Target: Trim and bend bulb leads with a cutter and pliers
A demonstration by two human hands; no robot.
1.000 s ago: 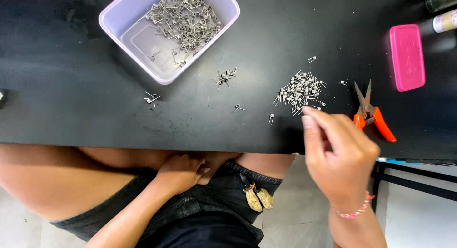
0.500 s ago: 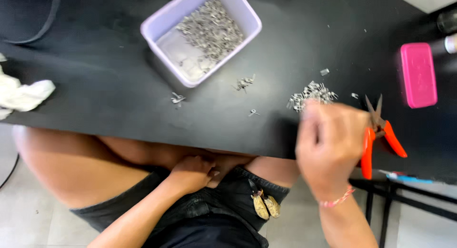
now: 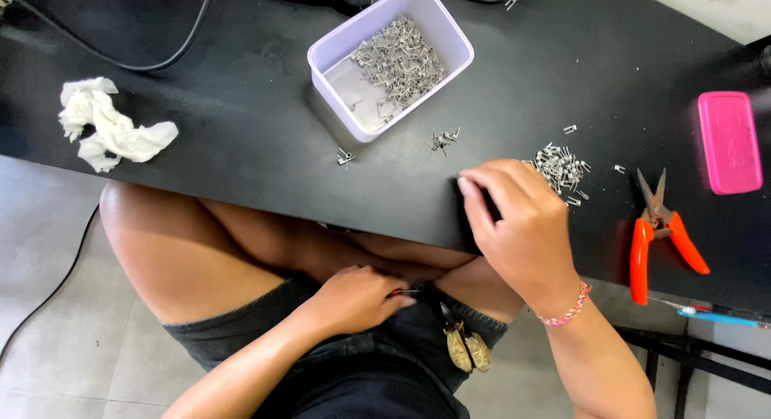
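Right hand [image 3: 522, 226] shifted left, beside metal pins [image 3: 560, 168]

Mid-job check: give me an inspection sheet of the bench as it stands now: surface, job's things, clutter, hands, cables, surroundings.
Surface: black tabletop.
Job's things: loose pile of small metal parts; lilac plastic tub holding more.
Clutter: crumpled white tissue, orange-handled cutters, pink rectangular case.
Hands: right hand fingers on table edge beside pile; left hand in lap.
Cables: black cable on table.
Surroundings: grey tiled floor.
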